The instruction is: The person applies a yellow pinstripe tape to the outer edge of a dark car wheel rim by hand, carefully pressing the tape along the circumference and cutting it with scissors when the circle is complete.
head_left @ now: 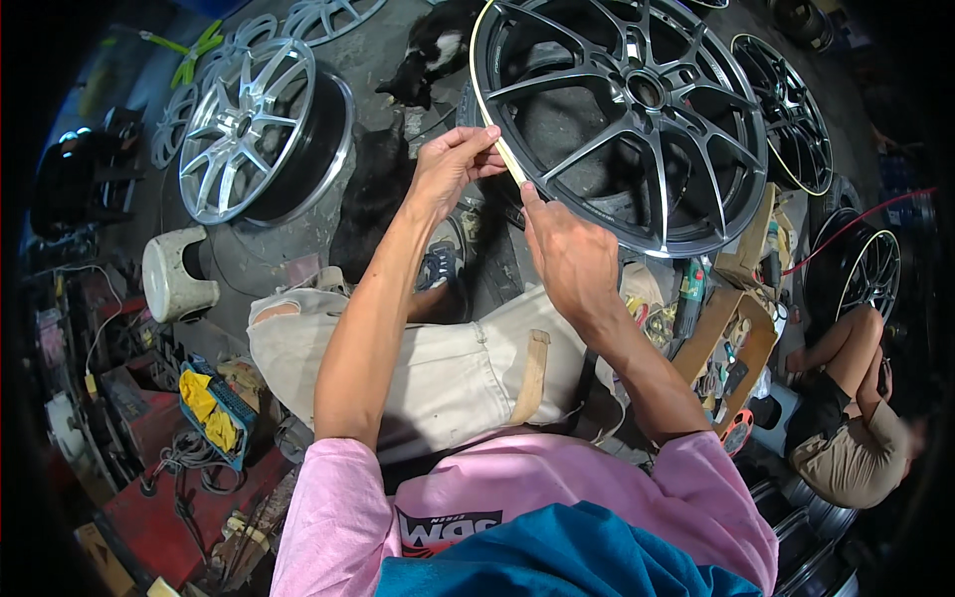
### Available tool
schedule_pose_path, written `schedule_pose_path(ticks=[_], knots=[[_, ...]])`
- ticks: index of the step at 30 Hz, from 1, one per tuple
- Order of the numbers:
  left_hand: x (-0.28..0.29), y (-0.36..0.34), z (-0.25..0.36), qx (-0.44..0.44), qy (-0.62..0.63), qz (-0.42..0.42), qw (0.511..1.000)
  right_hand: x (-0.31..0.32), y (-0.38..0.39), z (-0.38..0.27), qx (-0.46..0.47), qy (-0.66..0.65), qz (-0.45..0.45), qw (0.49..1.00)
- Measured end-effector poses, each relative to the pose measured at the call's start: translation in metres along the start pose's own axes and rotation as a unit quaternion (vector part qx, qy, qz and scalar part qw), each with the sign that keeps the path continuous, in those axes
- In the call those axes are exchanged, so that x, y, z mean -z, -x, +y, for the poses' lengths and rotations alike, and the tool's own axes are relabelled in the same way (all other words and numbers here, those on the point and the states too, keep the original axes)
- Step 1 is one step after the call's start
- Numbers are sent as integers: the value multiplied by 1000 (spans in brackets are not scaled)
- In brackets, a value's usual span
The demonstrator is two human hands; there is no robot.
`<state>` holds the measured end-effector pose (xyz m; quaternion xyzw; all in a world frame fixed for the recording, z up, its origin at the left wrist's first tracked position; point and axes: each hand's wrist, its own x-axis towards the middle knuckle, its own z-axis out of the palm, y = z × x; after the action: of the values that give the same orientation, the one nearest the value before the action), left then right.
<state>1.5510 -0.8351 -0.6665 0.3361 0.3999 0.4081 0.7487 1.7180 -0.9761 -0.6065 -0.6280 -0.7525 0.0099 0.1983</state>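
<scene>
A large dark grey multi-spoke alloy wheel (pixel 637 109) stands tilted in front of me, its rim toward my knees. A strip of pale masking tape (pixel 484 95) runs along its left rim edge. My left hand (pixel 453 164) pinches the tape against the rim at the lower left. Just below it, my right hand (pixel 562 254) presses the tape end onto the rim with the thumb. A loose piece of tape (pixel 532 378) is stuck on my cream trouser leg.
A silver alloy wheel (pixel 254 124) leans at the left, more wheels (pixel 796 119) at the right and back. A black-and-white cat (pixel 433 50) lies near the wheel. A wooden tool tray (pixel 731 338), a white stool (pixel 174 274), and a seated person (pixel 856 418) are nearby.
</scene>
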Motion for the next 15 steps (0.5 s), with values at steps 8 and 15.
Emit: schedule_pose_path(ticks=[8, 15], knots=[[-2, 3, -4, -2, 3, -11, 1000, 2, 4, 6, 7, 7, -11, 1000], [-7, 10, -5, 15, -1, 1, 1000, 4, 7, 10, 12, -8, -17, 1000]])
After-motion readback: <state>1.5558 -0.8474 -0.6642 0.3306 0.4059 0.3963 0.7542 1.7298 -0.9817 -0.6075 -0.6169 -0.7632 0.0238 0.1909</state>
